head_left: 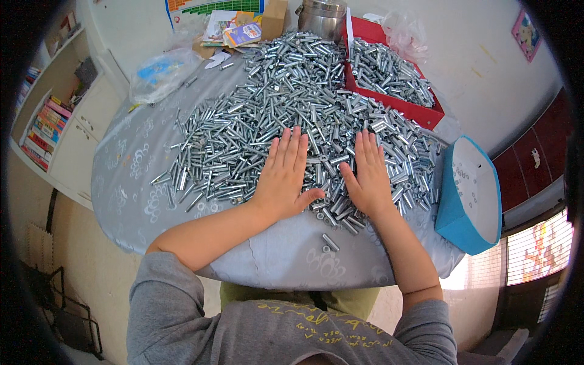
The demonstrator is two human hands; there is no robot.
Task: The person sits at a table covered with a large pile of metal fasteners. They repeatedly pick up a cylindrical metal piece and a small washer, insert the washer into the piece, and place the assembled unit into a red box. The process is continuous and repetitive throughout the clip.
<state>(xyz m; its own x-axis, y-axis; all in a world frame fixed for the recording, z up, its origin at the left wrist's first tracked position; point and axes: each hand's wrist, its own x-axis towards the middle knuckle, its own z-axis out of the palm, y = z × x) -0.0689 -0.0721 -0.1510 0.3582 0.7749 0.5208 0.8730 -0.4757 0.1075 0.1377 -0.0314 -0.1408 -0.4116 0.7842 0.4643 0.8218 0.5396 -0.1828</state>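
Note:
A wide heap of shiny metal sleeves and bolts (237,131) covers much of the table. My left hand (284,173) lies flat, palm down, on the near side of the heap, its fingers stretched out and pointing away from me. To its right, my right hand (369,176) rests the same way on the metal parts, thumb spread toward the left hand. Neither hand grips anything. Between the two thumbs more short sleeves (328,210) show. Two loose sleeves (330,242) lie on the cloth nearer to me.
A red box (426,115) full of similar parts stands at the back right. At the right edge is a blue bin (457,228) with some small rings. A steel pot (322,21), papers (243,34) and a plastic bag (161,76) sit along the back of the grey tablecloth (137,201).

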